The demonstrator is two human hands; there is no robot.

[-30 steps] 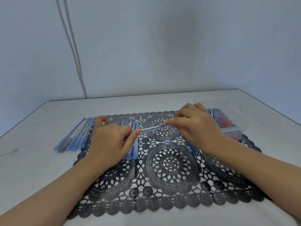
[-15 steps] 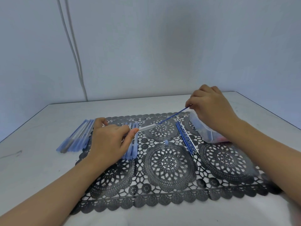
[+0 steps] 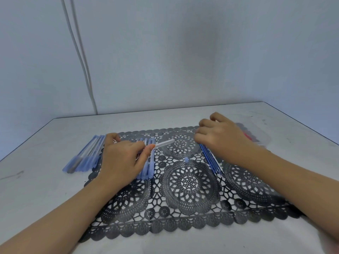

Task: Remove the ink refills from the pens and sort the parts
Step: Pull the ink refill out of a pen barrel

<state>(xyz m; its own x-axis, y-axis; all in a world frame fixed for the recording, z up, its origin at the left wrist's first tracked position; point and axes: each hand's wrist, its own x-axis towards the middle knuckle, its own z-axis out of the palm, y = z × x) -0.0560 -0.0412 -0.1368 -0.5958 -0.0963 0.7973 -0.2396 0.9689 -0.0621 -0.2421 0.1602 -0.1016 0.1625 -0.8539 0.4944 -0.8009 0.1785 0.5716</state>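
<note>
My left hand pinches an empty clear pen barrel between thumb and fingers, its free end pointing right over the black lace mat. My right hand is lowered, fingers curled, onto the far end of a row of thin blue ink refills. The refill it holds blends into that row under the palm. Emptied barrels with blue ends lie just right of my left hand. A bundle of whole blue pens lies off the mat's left edge.
A small blue cap lies loose at the mat's centre. A clear plastic bag holding red and dark parts sits behind my right hand. The table's back edge meets the wall, where a white cable hangs.
My right hand pulled the blue refill fully out of the barrel, swung up to the right, then came down onto the refill row. My left hand stayed put, keeping the empty barrel.
</note>
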